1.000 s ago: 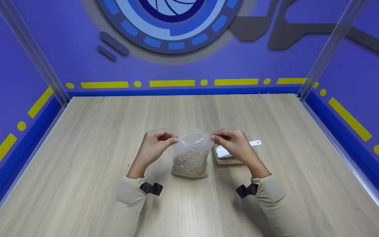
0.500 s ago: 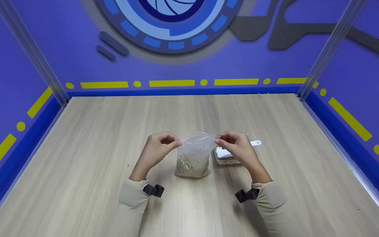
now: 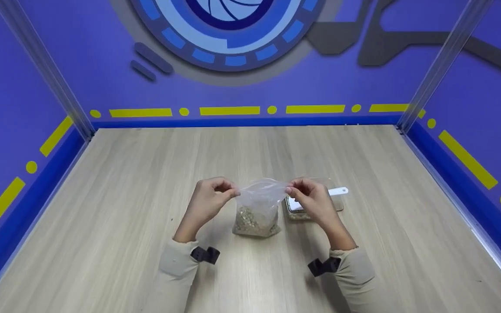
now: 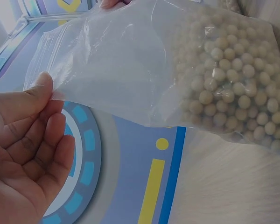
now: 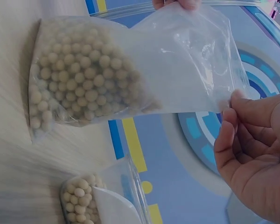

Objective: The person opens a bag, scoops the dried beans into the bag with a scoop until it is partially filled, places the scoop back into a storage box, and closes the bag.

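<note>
A clear zip-lock bag (image 3: 255,217) stands upright between my hands, its lower part full of small round beige balls (image 4: 242,88). The filled bottom appears to rest on the wooden table. My left hand (image 3: 209,200) pinches the top left corner between thumb and forefinger; the other fingers curl loosely in the left wrist view. At the opposite top corner, my right hand (image 3: 315,200) pinches the plastic the same way. The bag's upper part is stretched between them, and the zip strip (image 4: 49,60) runs along its mouth. Whether the mouth is sealed cannot be told.
Just right of the bag, partly behind my right hand, sits a clear container (image 3: 301,216) of similar balls. A white scoop (image 3: 339,191) lies in it, handle pointing right. Blue printed panels (image 3: 250,95) wall in the back and sides of the table (image 3: 146,174).
Both hands have come slightly toward me and to the right, still pinching the bag's corners. Its mouth, rounded before, now looks flatter and pulled straighter.
</note>
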Demonstrator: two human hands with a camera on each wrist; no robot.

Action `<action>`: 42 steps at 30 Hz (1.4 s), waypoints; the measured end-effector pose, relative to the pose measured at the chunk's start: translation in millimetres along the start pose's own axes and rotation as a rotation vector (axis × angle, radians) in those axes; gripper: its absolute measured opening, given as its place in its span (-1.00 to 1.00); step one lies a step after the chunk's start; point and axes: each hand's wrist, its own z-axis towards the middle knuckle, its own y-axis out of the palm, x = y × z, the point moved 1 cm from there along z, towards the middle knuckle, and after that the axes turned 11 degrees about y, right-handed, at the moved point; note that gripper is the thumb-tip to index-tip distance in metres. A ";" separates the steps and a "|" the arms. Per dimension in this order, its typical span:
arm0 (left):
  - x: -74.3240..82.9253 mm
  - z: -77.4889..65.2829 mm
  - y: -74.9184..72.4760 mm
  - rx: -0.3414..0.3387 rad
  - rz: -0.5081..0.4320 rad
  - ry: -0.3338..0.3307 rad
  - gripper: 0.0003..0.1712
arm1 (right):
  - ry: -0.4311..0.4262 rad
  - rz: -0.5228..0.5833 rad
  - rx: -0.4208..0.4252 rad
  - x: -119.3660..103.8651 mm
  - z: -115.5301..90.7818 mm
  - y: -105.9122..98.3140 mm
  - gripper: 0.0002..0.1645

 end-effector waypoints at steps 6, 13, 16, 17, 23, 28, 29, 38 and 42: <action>0.9 -2.1 1.5 0.022 0.036 0.057 -0.94 | -0.078 -0.043 0.083 -1.9 -3.2 6.1 -0.89; 2.5 -0.8 1.8 0.016 0.055 0.067 -0.92 | -0.160 -0.107 0.135 -1.2 -4.0 8.9 -0.88; 2.2 -0.4 1.7 0.004 0.039 0.059 -0.92 | -0.145 -0.113 0.119 -1.3 -3.8 7.9 -0.88; 2.0 -0.3 1.8 0.000 0.034 0.056 -0.92 | -0.133 -0.109 0.111 -1.3 -3.4 7.3 -0.88; 1.2 0.4 3.1 -0.023 0.003 0.050 -0.92 | -0.047 -0.005 0.029 -2.1 -1.6 4.6 -0.91; 0.6 1.4 5.2 -0.044 -0.046 0.081 -0.95 | -0.019 0.005 0.003 -3.1 -2.4 3.7 -0.88; 0.3 1.4 5.6 -0.048 -0.053 0.093 -0.94 | -0.024 -0.004 0.004 -3.3 -2.7 3.9 -0.88; -0.1 -0.3 6.7 -0.053 -0.055 0.134 -0.92 | -0.121 -0.047 0.035 -2.2 -4.0 8.7 -0.93; 0.7 -0.3 7.3 -0.040 -0.023 0.166 -0.92 | -0.164 -0.065 0.043 -1.9 -4.7 10.0 -0.93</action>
